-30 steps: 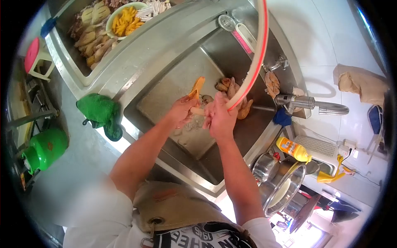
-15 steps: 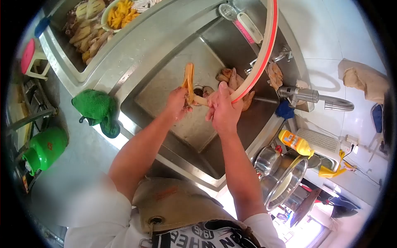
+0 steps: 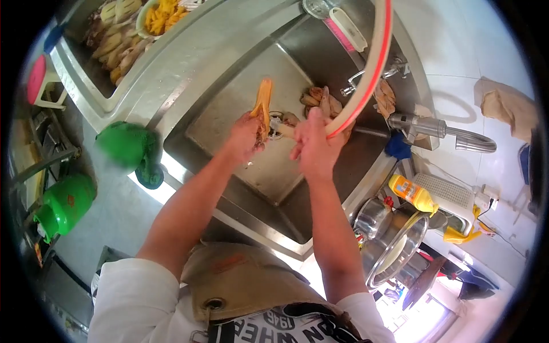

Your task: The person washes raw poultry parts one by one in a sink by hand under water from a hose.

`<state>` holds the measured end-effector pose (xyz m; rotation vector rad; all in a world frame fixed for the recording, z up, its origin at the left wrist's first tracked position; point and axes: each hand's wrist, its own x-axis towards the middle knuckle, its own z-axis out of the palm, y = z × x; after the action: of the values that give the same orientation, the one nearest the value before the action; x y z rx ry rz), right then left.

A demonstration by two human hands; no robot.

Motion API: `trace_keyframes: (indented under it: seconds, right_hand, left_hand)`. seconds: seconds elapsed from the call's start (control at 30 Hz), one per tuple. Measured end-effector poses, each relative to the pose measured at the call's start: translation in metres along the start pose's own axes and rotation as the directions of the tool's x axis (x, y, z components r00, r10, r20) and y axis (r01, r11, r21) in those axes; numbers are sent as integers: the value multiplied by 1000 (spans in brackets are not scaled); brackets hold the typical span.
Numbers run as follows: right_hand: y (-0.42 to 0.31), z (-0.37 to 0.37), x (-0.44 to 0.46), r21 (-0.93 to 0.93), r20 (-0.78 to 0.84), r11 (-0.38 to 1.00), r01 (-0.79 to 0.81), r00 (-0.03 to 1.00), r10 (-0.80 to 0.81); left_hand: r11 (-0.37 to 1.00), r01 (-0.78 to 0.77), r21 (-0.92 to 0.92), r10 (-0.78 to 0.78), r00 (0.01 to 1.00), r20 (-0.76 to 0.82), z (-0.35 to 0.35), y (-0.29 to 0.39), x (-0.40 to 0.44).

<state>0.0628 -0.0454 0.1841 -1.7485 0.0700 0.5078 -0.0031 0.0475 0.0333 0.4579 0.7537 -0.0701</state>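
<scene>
My left hand [image 3: 245, 137] is closed around a long, narrow orange-yellow poultry piece [image 3: 263, 98], which points up over the sink [image 3: 229, 123]. My right hand [image 3: 318, 143] grips a pale hose with a red stripe [image 3: 362, 102]. The hose's open end sits close to the piece; I cannot tell if they touch. Behind the hose, more raw poultry pieces [image 3: 327, 102] lie in the sink by the right wall, partly covered by hose and hand. Under the hose end is the sink drain [image 3: 275, 119].
At upper left, another basin holds several poultry pieces [image 3: 117, 51] and a bowl of yellow pieces [image 3: 162, 17]. A green cloth [image 3: 128, 146] hangs on the sink's left edge. The faucet [image 3: 420, 124], a yellow bottle [image 3: 413, 194] and steel bowls [image 3: 403, 246] are to the right.
My right hand and the hose have shifted slightly right and down. My left hand has moved a little left, with the poultry piece tilted slightly differently. Both grips stay closed.
</scene>
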Motion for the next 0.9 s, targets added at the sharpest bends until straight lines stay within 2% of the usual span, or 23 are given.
trace_keyframes:
  seconds: [0.03,0.13,0.23,0.33,0.43,0.53,0.63,0.73,0.83,0.9]
  right_hand:
    - [0,-5,2,38,10,999,-8,1000,7]
    - [8,-13,4,45,72,999,31,997,-34]
    - [10,-14,3,72,84,997,34,996,-40]
    - [10,-8,0,100,107,995,19,994,-30]
    - [3,-2,-4,111,102,994,8,995,-19]
    - [2,-3,-1,117,65,993,34,997,-41]
    - [1,-7,2,97,78,995,34,996,-42]
    - [1,-8,5,97,79,993,64,994,-72]
    - [1,-9,6,124,74,989,81,993,-91]
    - [1,-9,7,139,76,987,75,993,-86]
  left_hand:
    - [1000,-7,-18,6,999,-41,1,-2,-2]
    - [992,-96,-88,108,984,145,-9,-14,8]
    - [995,-71,-76,74,996,39,10,-7,-3]
    - [999,7,44,-17,974,228,-3,-5,0]
    - [995,58,87,-68,991,119,0,-5,-1]
    - [982,189,23,-189,982,-9,5,7,-7]
    - [999,25,39,-24,999,-43,17,5,-13]
    - [998,-54,28,53,997,50,12,4,-11]
    - [987,-159,-25,161,985,60,12,4,-13]
    - [992,-119,-33,123,953,277,-15,-5,5]
